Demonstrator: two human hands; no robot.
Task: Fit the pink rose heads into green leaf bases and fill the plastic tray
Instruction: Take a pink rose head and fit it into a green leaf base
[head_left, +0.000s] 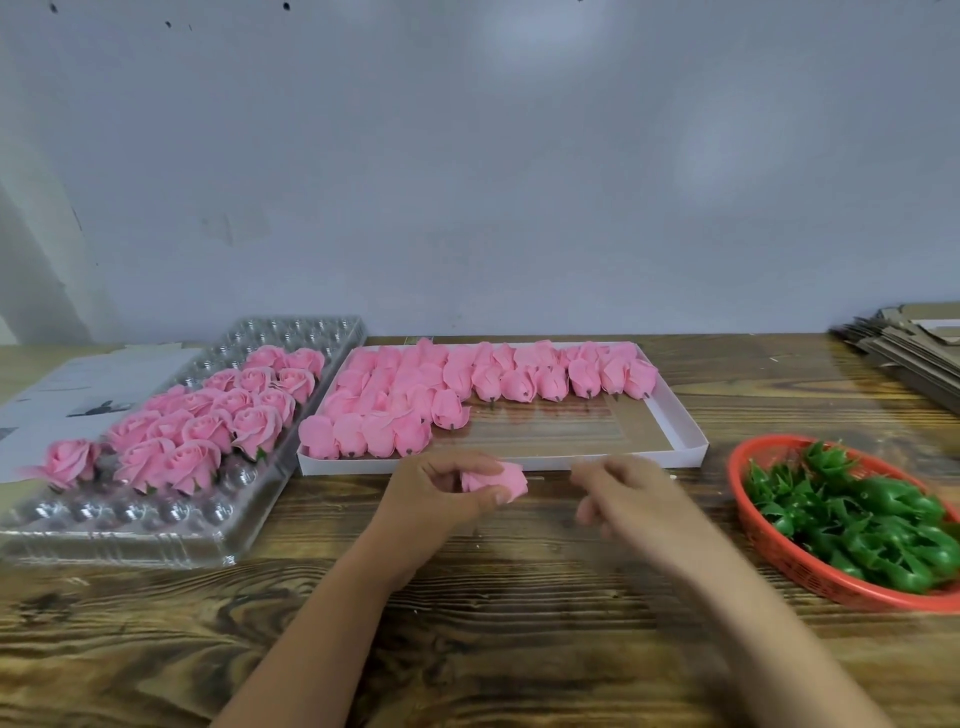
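L hand: left hand (441, 493) w/ fingers (480, 496) curled round one pink rose head (496, 480), held just above the tabletop (519, 597), petals poking out twd the other hand.
R hand: right hand (628, 493) is motion-blurred, fingers loosely bent, nothing seen in them; can't tell more. A gap of bare wood separates the two hands.
Beyond fingers: white cardboard box (691, 447), its front edge just past both hands. Loose rose heads (415, 400) lie in rows, filling the box's back and the part beyond the L fingers; the front part beyond the R fingers is bare.
Outboard of L fingers: clear plastic tray (156, 540) w/ round cups. Finished roses (208, 421) sit in its middle rows; the nearest row of cups and the far rows show no flowers. One rose (70, 460) sits alone at the tray's outer edge.
Outboard of R fingers: red basket (779, 556) holding green leaf bases (857, 514), apart from the hand, partly cut by frame edge.
Other: paper sheets (78, 395) beside/behind the tray; stack of flat cardboard (909, 353) far back past the basket; grey wall (467, 156) behind.
Writing: none legible; paper print too blurred.
Room: open wood betw. hands and near edge, forearms lying over it.
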